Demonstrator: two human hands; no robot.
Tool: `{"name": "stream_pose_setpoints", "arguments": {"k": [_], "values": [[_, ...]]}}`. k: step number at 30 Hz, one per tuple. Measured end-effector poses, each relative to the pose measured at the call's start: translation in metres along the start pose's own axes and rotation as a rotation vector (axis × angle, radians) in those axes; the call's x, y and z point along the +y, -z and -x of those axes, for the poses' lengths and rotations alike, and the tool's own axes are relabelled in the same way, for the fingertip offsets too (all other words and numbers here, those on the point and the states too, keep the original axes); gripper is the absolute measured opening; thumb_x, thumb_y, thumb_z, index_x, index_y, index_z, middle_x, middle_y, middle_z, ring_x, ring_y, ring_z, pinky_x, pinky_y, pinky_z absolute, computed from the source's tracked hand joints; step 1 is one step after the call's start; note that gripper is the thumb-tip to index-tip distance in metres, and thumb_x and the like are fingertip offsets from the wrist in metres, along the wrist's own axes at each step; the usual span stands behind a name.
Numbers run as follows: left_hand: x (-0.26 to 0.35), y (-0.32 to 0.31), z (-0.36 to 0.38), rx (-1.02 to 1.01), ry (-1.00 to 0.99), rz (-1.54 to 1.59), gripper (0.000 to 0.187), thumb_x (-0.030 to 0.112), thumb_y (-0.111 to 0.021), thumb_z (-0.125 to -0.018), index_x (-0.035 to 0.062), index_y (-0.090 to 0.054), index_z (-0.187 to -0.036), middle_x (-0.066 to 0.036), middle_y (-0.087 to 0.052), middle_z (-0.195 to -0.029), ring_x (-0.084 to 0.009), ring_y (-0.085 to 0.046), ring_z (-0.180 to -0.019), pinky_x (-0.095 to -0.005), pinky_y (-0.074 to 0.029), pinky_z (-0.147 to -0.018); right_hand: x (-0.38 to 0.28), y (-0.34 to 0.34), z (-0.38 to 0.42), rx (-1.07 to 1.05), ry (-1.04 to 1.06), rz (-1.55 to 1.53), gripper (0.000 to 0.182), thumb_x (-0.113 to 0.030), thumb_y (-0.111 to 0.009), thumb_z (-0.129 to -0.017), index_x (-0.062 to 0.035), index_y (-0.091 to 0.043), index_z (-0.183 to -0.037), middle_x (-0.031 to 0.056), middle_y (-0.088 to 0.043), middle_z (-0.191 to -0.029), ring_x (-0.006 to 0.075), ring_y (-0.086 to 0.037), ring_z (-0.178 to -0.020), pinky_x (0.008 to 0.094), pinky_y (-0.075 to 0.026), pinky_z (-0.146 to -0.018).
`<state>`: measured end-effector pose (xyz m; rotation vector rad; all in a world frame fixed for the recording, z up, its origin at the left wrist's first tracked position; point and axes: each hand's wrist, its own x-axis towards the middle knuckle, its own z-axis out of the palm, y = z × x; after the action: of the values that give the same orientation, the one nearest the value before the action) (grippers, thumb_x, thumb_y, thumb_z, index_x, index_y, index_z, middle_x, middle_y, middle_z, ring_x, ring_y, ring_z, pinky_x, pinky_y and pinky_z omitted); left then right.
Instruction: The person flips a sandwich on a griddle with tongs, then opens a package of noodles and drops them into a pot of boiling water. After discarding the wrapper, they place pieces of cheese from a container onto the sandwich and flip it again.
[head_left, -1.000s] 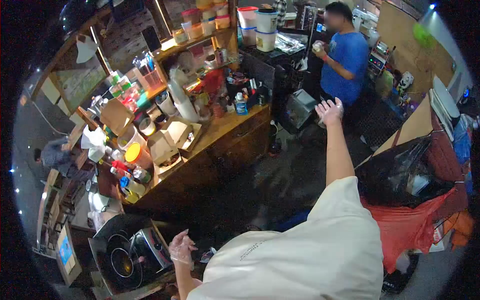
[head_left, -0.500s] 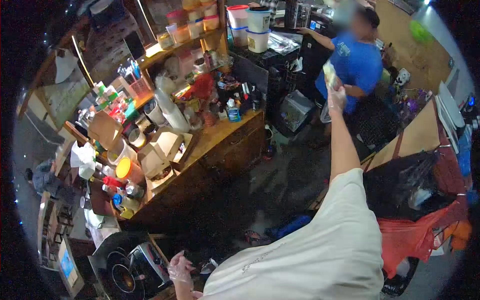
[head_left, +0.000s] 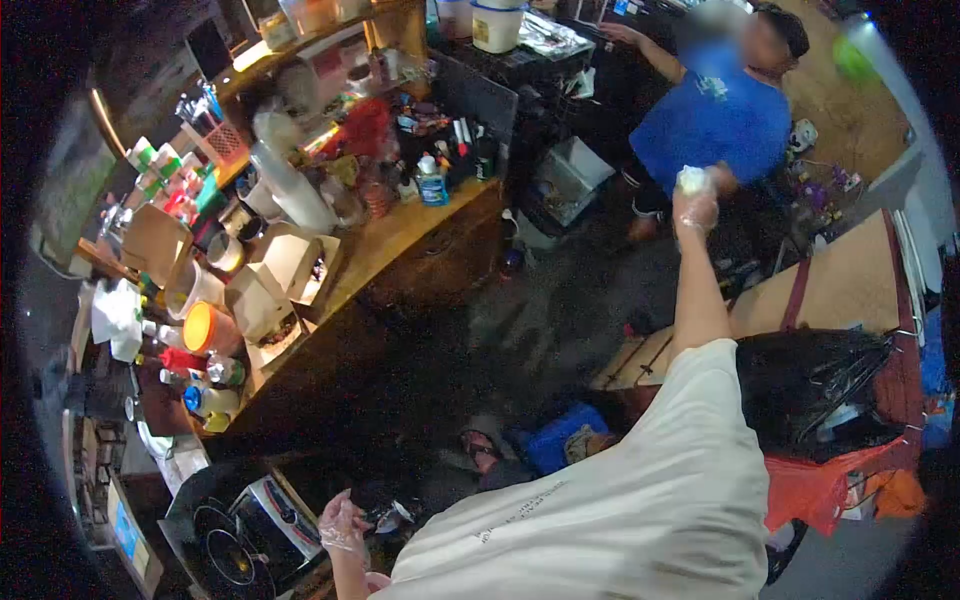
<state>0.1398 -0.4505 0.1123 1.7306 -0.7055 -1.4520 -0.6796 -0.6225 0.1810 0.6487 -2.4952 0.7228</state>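
My right hand (head_left: 696, 212), in a clear plastic glove, reaches far out at the end of my stretched arm. Its fingers are closed around a small whitish bundle (head_left: 692, 180) whose kind I cannot make out. Just beyond it stands a person in a blue shirt (head_left: 715, 125), whose hand (head_left: 724, 180) overlaps the bundle's side in this view. At the lower left, my left hand (head_left: 343, 522) wears a clear glove too and is raised with loosely parted fingers, holding nothing. The stove (head_left: 275, 520) is close to its left.
A wooden counter (head_left: 400, 240) on the left carries open cardboard boxes (head_left: 262, 305), an orange-lidded tub (head_left: 208, 328), a blue bottle (head_left: 431, 185) and stacked cups (head_left: 290, 188). A cardboard-topped surface (head_left: 840, 275) and black plastic bag (head_left: 815, 380) lie to the right.
The view has shifted, with the counter sliding left and up. My right hand has lowered slightly relative to the person in blue and turned, still holding the whitish bundle. My left hand stays empty.
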Motion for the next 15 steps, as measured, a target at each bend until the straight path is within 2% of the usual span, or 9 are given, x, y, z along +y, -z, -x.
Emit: {"name": "stream_pose_setpoints", "arguments": {"k": [2,4,5,6,8,11,12,15], "values": [[-0.009,0.002,-0.013,-0.036,-0.016,-0.019,0.029,0.018,-0.061,-0.095,-0.0006,-0.06,-0.117,-0.005,-0.06,-0.072,-0.0108,-0.052,-0.051,-0.0252,-0.048,-0.047,0.011,0.003,0.0,-0.044,-0.051,-0.059,0.056,-0.036,-0.073,-0.08,-0.0127,-0.056,-0.128,0.0207,-0.065,-0.115,0.0415,-0.064,-0.103,0.0494,-0.051,-0.089],[-0.003,-0.008,-0.018,-0.076,0.01,-0.005,0.027,0.017,-0.061,-0.095,-0.0008,-0.06,-0.116,-0.005,-0.06,-0.073,-0.0106,-0.052,-0.051,-0.0247,-0.047,-0.047,0.007,0.015,0.005,-0.027,-0.175,-0.308,0.055,-0.041,-0.075,-0.072,-0.0067,-0.064,-0.113,0.019,-0.066,-0.112,0.0344,-0.065,-0.103,0.0452,-0.053,-0.088],[0.001,-0.014,-0.019,-0.083,0.01,-0.007,0.027,0.017,-0.061,-0.095,-0.0008,-0.06,-0.116,-0.005,-0.06,-0.073,-0.0106,-0.052,-0.051,-0.0247,-0.047,-0.047,0.023,0.0,-0.001,-0.022,-0.178,-0.303,0.055,-0.041,-0.075,-0.072,-0.0067,-0.064,-0.113,0.019,-0.066,-0.112,0.0344,-0.065,-0.103,0.0452,-0.053,-0.088],[0.014,-0.026,-0.014,-0.063,0.025,-0.03,0.027,0.017,-0.061,-0.095,-0.0009,-0.06,-0.116,-0.005,-0.06,-0.073,-0.0105,-0.052,-0.052,-0.0247,-0.047,-0.048,0.049,-0.03,-0.013,-0.115,-0.245,-1.003,0.058,-0.045,-0.075,-0.072,-0.0062,-0.064,-0.113,0.016,-0.068,-0.109,0.0314,-0.066,-0.099,0.0444,-0.053,-0.087],[0.031,-0.045,-0.007,-0.044,0.025,-0.043,0.028,0.016,-0.062,-0.094,-0.0013,-0.061,-0.116,-0.005,-0.059,-0.072,-0.0104,-0.052,-0.053,-0.0251,-0.049,-0.05,0.064,-0.039,-0.018,-0.202,-0.293,-1.707,0.061,-0.049,-0.075,-0.072,-0.0057,-0.064,-0.113,0.0129,-0.07,-0.105,0.0285,-0.068,-0.096,0.0436,-0.053,-0.086],[0.027,-0.056,-0.013,-0.127,-0.043,0.022,0.027,0.015,-0.061,-0.094,-0.0016,-0.061,-0.115,-0.005,-0.059,-0.071,-0.0102,-0.052,-0.054,-0.0256,-0.05,-0.052,0.028,0.018,0.002,0.304,0.06,-0.533,0.056,-0.04,-0.078,-0.076,-0.0027,-0.062,-0.115,0.0154,-0.068,-0.11,0.0294,-0.067,-0.099,0.0424,-0.052,-0.087],[0.026,-0.061,-0.015,-0.13,-0.045,0.024,0.027,0.015,-0.061,-0.094,-0.0016,-0.061,-0.115,-0.005,-0.059,-0.071,-0.0102,-0.052,-0.054,-0.0256,-0.05,-0.052,0.014,0.033,0.008,0.333,0.065,-0.588,0.051,-0.029,-0.079,-0.077,0.002,-0.061,-0.114,0.0194,-0.067,-0.108,0.0329,-0.065,-0.098,0.0422,-0.051,-0.087],[0.03,-0.079,-0.022,-0.188,-0.06,-0.047,0.027,0.014,-0.061,-0.094,-0.0026,-0.062,-0.114,-0.006,-0.061,-0.073,-0.0108,-0.056,-0.057,-0.026,-0.05,-0.053,0.008,0.033,0.009,0.369,0.082,-0.599,0.051,-0.025,-0.081,-0.075,0.0028,-0.061,-0.113,0.0196,-0.068,-0.105,0.0312,-0.066,-0.097,0.0407,-0.051,-0.086]]}}
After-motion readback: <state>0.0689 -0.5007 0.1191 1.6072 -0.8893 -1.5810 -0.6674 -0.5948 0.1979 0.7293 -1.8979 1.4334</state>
